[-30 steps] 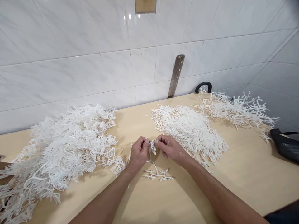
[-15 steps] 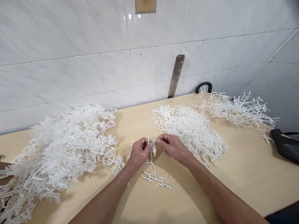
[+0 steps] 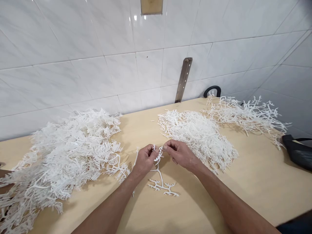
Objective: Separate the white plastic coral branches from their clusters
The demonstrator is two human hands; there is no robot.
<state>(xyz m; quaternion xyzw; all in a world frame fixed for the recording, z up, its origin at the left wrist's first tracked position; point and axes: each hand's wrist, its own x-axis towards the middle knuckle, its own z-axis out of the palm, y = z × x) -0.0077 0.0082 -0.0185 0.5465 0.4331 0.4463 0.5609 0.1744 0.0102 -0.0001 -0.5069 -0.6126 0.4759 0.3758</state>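
Note:
A white branching plastic sprig (image 3: pixel 159 177) hangs from my hands over the wooden table (image 3: pixel 195 208), its forked lower twigs spread toward me. My left hand (image 3: pixel 147 159) is closed, with thumb and forefinger pinching the sprig's upper part. Close by on the right, my right hand (image 3: pixel 179 152) pinches a small twig tip at the same sprig's top. Whether that tip is joined to the main stem or a separate piece, I cannot tell. Part of the sprig is hidden behind my left hand.
A large heap of white sprigs (image 3: pixel 78 156) covers the table's left side. Behind my right hand lies a pile of finer white pieces (image 3: pixel 197 136); bare branched stems (image 3: pixel 248 113) lie at the far right. A black object (image 3: pixel 297 152) sits at the right edge. The tiled wall (image 3: pixel 97 74) stands behind.
The small twigs between my fingertips have swung slightly toward my left hand. Both hands have stayed almost in place.

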